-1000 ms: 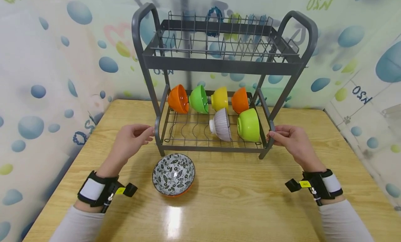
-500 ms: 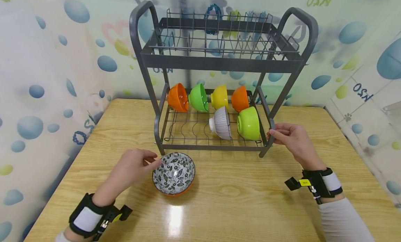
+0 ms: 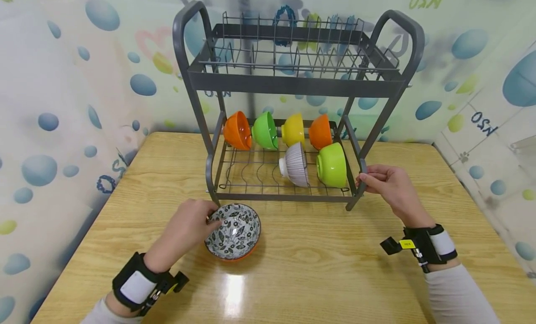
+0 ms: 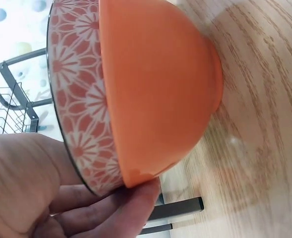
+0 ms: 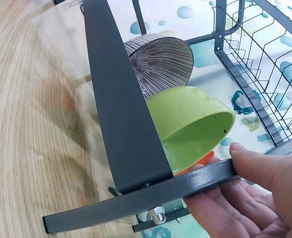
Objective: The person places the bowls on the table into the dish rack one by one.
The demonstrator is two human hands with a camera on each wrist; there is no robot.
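A bowl (image 3: 237,238) with a black-and-white leaf pattern inside stands on the table in front of the rack's left corner. Its outside (image 4: 160,89) is orange with a flowered band below the rim. My left hand (image 3: 189,226) pinches the bowl's left rim, thumb inside and fingers against the outer wall. On the other side, my right hand (image 3: 391,189) holds the lower right side bar of a dark grey two-tier dish rack (image 3: 293,85). In the right wrist view, thumb and fingers (image 5: 225,210) sit on either side of that bar (image 5: 200,182).
The lower tier bears tilted bowls: orange (image 3: 237,131), green (image 3: 264,131), yellow (image 3: 293,130) and another orange one (image 3: 320,132) behind, a striped bowl (image 3: 295,165) and a lime bowl (image 3: 332,165) in front. Under everything is a wooden table (image 3: 318,268), with a patterned wall behind.
My left hand has left the rack's left side, come down toward me and to the right, and taken hold of the patterned bowl's rim. The right hand stays on the rack.
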